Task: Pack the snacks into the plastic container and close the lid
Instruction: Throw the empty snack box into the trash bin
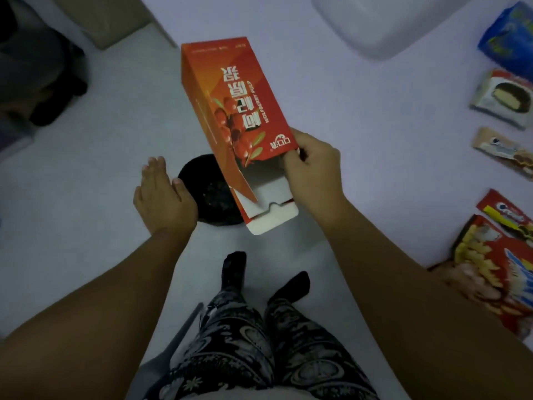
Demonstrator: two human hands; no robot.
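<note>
Right hand (pixel 310 171) gripping open red carton (pixel 239 119), left hand (pixel 161 194) spread, empty

the picture is dim, with a cool blue-grey cast over the pale floor (pixel 86 174). light is soft and even; its source cannot be told. shadows are weak, only a faint darkening beside the arms and under the orange box (pixel 236 111). no strong glare, only a mild sheen on the plastic container (pixel 383 24) at the top. the box print is fairly sharp, but the snack packets (pixel 501 269) at the right edge are soft and smeared. the wide lens bends lines and stretches the forearms near the bottom corners. the dark corner at top left loses detail.
</note>
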